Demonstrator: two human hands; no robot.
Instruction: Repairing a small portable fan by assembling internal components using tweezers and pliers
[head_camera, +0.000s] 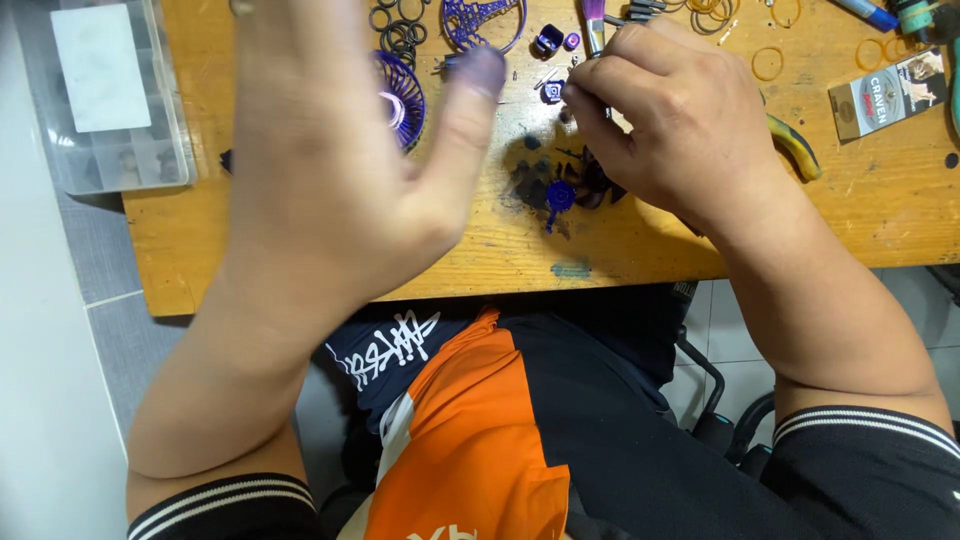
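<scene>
My left hand (330, 140) is raised above the wooden table (620, 250), fingers apart and holding nothing; its thumb tip is stained purple. It hides part of a purple ribbed round part (405, 100). My right hand (670, 130) rests on the table with fingers pinched around a thin dark tool or small part; what exactly it grips is hidden. Just below its fingers lie small dark pieces and a purple fan-like piece (558, 196).
A purple wire-frame ring (482, 25), black O-rings (400, 30), small purple parts (550, 42), orange rubber bands (768, 62), green-handled pliers (795, 145), a small printed box (888, 95) and a clear plastic bin (105, 90) at the left edge.
</scene>
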